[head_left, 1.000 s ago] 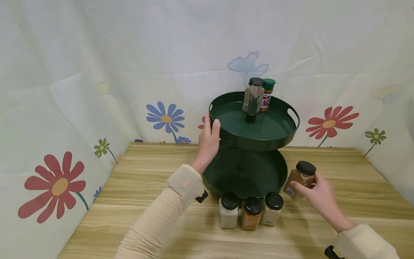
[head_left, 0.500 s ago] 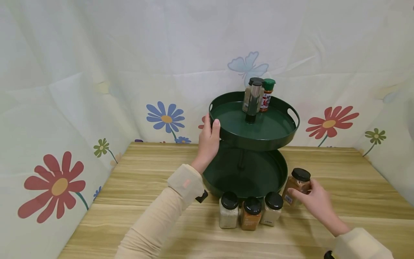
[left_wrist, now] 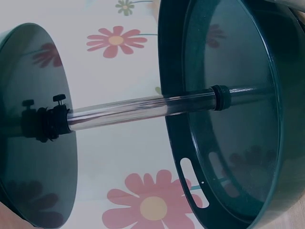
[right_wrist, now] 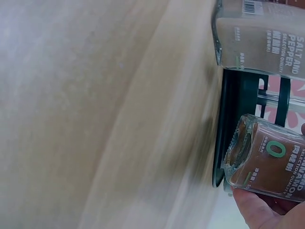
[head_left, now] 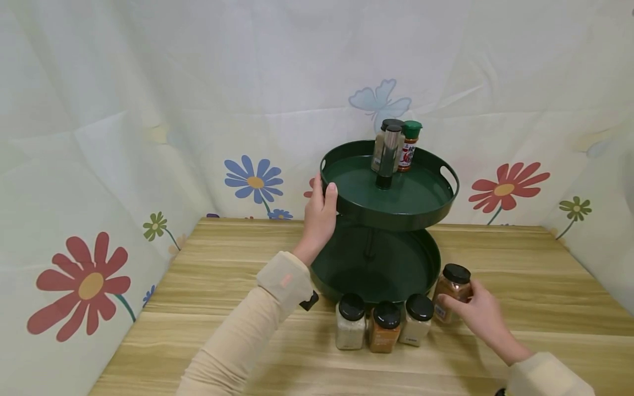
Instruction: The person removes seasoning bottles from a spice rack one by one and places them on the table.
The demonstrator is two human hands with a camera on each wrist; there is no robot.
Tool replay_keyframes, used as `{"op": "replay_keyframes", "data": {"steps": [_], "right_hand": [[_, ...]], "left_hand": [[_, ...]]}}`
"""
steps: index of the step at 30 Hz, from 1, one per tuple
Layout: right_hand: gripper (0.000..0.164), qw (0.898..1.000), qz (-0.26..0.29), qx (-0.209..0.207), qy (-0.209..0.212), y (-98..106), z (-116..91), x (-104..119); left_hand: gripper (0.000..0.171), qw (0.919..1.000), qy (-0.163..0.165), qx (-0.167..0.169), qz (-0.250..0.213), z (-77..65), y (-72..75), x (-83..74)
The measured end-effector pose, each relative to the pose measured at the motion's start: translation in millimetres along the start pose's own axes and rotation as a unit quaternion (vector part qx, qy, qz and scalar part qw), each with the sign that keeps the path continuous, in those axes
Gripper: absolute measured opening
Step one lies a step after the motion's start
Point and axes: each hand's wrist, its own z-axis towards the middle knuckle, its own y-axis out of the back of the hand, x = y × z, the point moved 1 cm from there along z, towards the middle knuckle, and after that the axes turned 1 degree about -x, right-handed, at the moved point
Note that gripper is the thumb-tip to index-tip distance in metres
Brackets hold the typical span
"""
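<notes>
In the head view, my left hand (head_left: 319, 220) lies against the left side of the upper tray (head_left: 396, 219) of a dark green two-tier stand, thumb and forefinger straight along its outer wall. My right hand (head_left: 482, 314) grips a square jar of brown cinnamon powder (head_left: 452, 291) with a black lid, just right of the lower tray (head_left: 433, 258). The right wrist view shows this cinnamon jar (right_wrist: 271, 162) tilted, its base close over the table. Beside it stands a salt and pepper jar (right_wrist: 257, 43). The left wrist view shows the stand's pole (left_wrist: 143, 112) between both tiers; the left hand is hidden there.
A row of black-lidded jars stands before the lower tray: one whitish (head_left: 350, 324), one orange (head_left: 384, 330), one beige (head_left: 417, 322). On the upper tray are a black-lidded jar (head_left: 377, 151) and a green-capped bottle (head_left: 408, 147), behind the post top (head_left: 390, 148). A flowered curtain (head_left: 198, 110) hangs behind.
My right hand has brought the cinnamon jar down and slightly left, closer to the beige jar at the row's right end. The left hand and the stand have stayed put.
</notes>
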Motion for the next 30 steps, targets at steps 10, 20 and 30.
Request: {"op": "replay_keyframes", "data": {"steps": [10, 20, 30], "right_hand": [[0.045, 1.0, -0.011, 0.002, -0.006, -5.5, -0.9, -6.7], [0.045, 1.0, -0.015, 0.009, -0.016, -7.1, -2.2, -8.4], [0.043, 1.0, -0.015, 0.006, -0.018, -8.2, -3.2, -8.3]], "left_hand": [[0.061, 1.0, -0.004, 0.001, -0.002, -0.2, 0.0, 0.3], [0.062, 1.0, -0.003, 0.001, -0.009, 0.3, -0.2, 1.9], [0.062, 1.0, -0.006, -0.002, -0.006, -0.2, -0.2, 0.7]]}}
